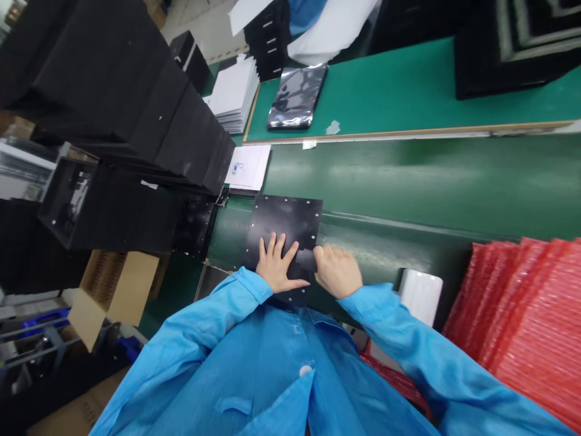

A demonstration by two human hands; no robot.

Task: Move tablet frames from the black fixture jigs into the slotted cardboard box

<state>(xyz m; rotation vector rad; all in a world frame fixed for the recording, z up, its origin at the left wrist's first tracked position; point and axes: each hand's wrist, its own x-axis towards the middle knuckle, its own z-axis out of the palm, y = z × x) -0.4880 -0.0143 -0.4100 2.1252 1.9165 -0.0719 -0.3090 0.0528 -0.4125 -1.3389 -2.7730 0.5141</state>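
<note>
A flat black panel (285,215) with small holes or studs along its edges lies on the green bench in front of me. My left hand (276,266) rests on its lower part, fingers spread and palm down. Beside it, at the panel's right edge, my right hand (338,269) is closed in a fist. From that fist a dark grey flat piece (305,260), perhaps a scraper blade or strip, reaches left over the panel. Its handle end, if any, is hidden inside the fingers.
Red bubble-wrap bags (535,303) are piled at the right, near a white roll (421,297). Tall stacked black boxes (136,103) line the left side. A printed white sheet (247,168) lies beyond the panel. A shiny black package (297,97) sits on the raised green shelf (390,94).
</note>
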